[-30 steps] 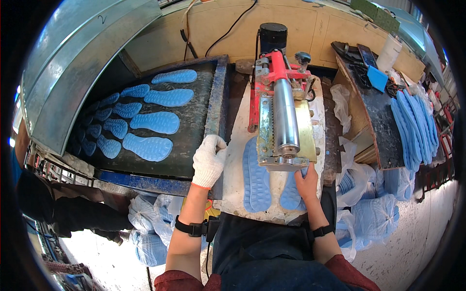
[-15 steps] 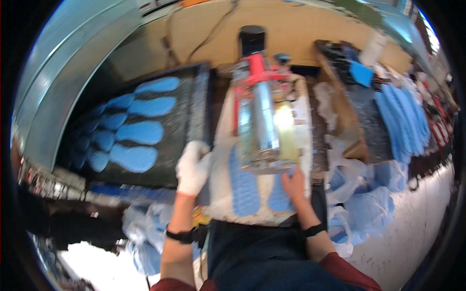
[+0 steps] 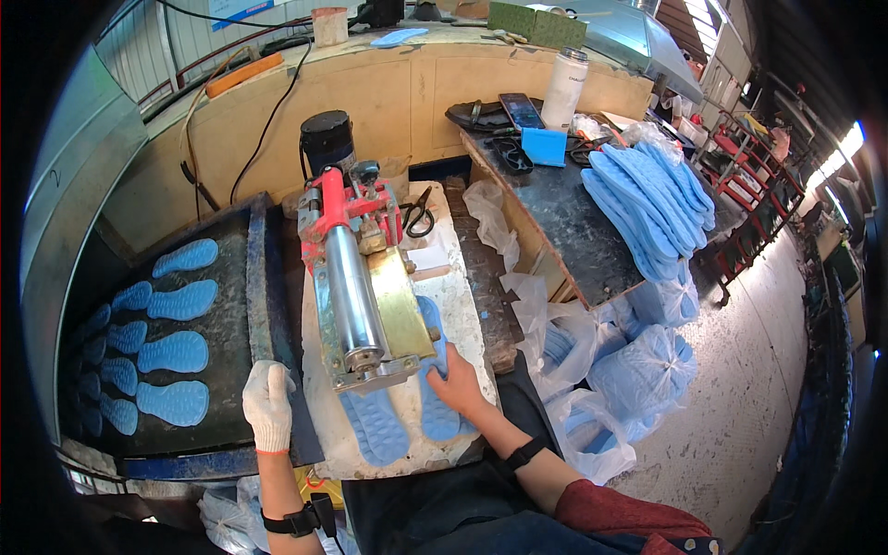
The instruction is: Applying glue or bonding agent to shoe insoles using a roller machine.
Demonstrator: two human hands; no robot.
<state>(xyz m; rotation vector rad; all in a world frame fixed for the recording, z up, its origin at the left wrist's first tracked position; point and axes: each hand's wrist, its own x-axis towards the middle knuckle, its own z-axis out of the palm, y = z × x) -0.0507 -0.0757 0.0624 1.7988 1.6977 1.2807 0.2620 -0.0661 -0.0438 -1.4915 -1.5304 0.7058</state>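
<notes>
My right hand [image 3: 458, 380] is bare, thumb and fingers closed on the edge of a blue insole [image 3: 439, 421] that lies on a pale, worn board [image 3: 462, 324]. Left of it, a pair of stacked-looking blue insoles [image 3: 377, 427] reaches out from under a red-framed press [image 3: 351, 287] with a shiny metal cylinder. The press hides their far ends. My left hand [image 3: 268, 405], in a white knitted glove, is curled into a fist beside the raised edge of a dark bed [image 3: 231, 407]. No object shows in it. Several blue insoles [image 3: 176, 351] lie in rows on that bed.
Black-handled scissors [image 3: 419, 215] lie behind the press. A dark side table [image 3: 573, 240] at right holds a pile of blue insoles [image 3: 647, 203], a phone [image 3: 521, 111] and a white bottle [image 3: 565, 88]. Clear bags of blue insoles [image 3: 638, 370] stand below it.
The view has turned to the right, so the press, board and bed appear farther left, and more of the side table shows. My right hand stays by the right insole; my left remains beside the bed.
</notes>
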